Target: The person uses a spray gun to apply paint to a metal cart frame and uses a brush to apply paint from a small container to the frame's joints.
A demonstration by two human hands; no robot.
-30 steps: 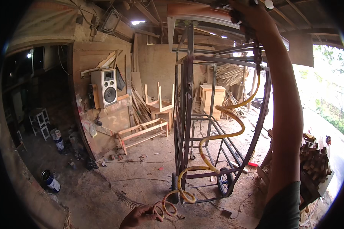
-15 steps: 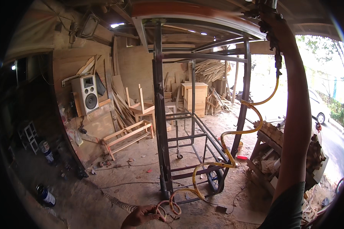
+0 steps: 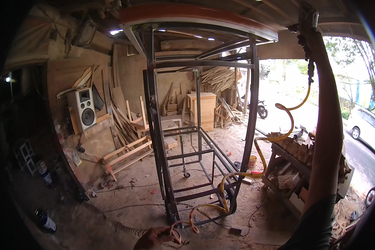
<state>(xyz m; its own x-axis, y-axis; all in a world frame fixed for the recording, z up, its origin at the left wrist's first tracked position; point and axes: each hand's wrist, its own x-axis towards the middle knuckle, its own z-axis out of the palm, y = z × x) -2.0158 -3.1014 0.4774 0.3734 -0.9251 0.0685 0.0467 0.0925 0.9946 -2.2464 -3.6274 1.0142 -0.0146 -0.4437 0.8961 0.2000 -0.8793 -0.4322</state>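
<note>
High at the right, my right hand (image 3: 311,37) is closed around a spray gun (image 3: 307,17) with a cup on top, just right of a tall dark metal frame (image 3: 152,96). An orange-brown top panel (image 3: 196,15) crowns this frame, and a gap separates it from the gun. From the gun's lower end hangs a yellow coiled air hose (image 3: 293,125), looping down past the frame to the floor. At the bottom, my left hand (image 3: 155,238) pinches a length of that hose. The gun's trigger is hidden by my fingers.
A workbench (image 3: 308,166) piled with wood scraps stands at the right. Behind the frame are a wooden cabinet (image 3: 202,109) and a low wooden bench frame (image 3: 127,156). A speaker (image 3: 86,109) hangs at left. Cables cross the floor; a white car (image 3: 362,121) is outside.
The view has shifted, so the frame sits further left. My right hand and the spray gun are now farther from the panel's right end. My left hand still holds the hose.
</note>
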